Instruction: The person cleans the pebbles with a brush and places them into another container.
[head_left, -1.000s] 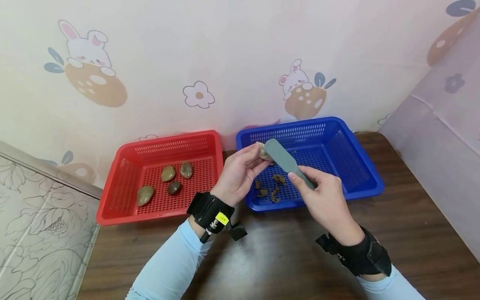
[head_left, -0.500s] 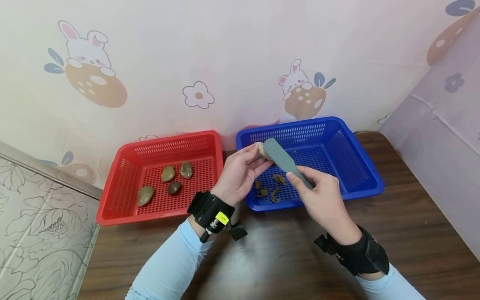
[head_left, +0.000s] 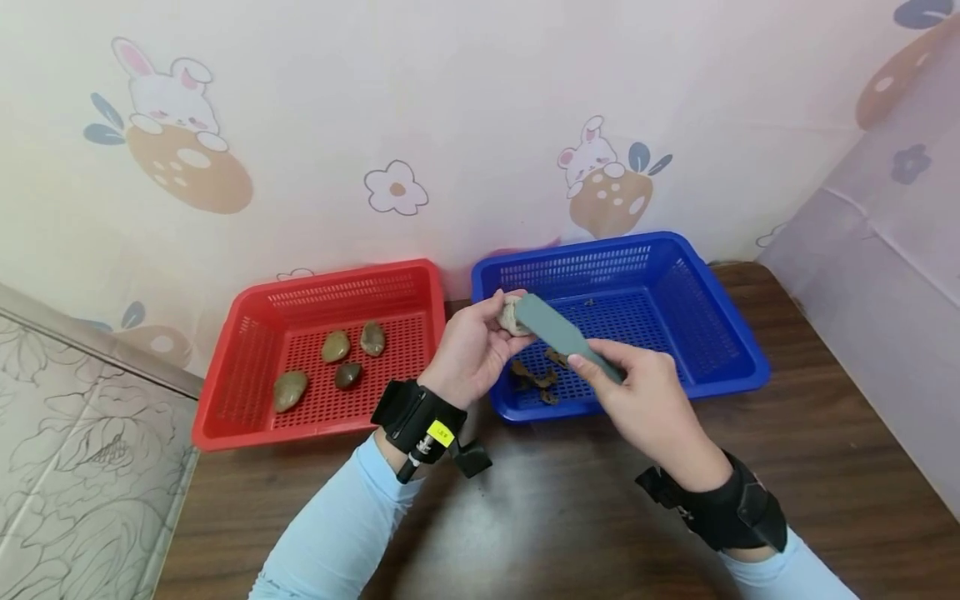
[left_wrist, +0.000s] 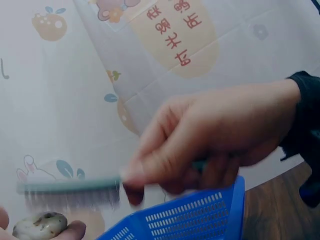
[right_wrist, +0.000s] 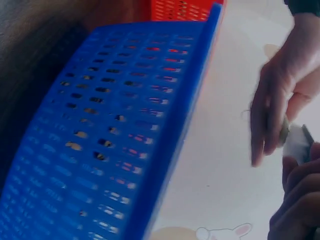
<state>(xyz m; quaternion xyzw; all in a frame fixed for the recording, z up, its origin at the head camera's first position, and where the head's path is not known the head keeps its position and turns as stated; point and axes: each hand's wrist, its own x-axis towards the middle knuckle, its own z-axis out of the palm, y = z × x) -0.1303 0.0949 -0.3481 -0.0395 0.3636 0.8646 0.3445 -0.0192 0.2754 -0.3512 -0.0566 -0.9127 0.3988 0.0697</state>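
Observation:
My left hand holds a pale, mottled stone in its fingers over the near left part of the blue basket. In my right hand is the handle of a grey-green brush, gripped between thumb and fingers. The flat back of its head faces up and overlaps the stone's right side. From the left wrist view, the bristles point down close over the stone. Several brown scraps lie on the blue basket's floor beneath the hands.
To the left stands a red basket with several smooth brownish stones, one of them a dark stone. Both baskets rest on a dark wooden table, backed by a patterned wall covering.
The stone has come slightly down and left, turned in the left hand, with more of its surface showing. The brush head has followed it. The brown scraps below look more bunched together.

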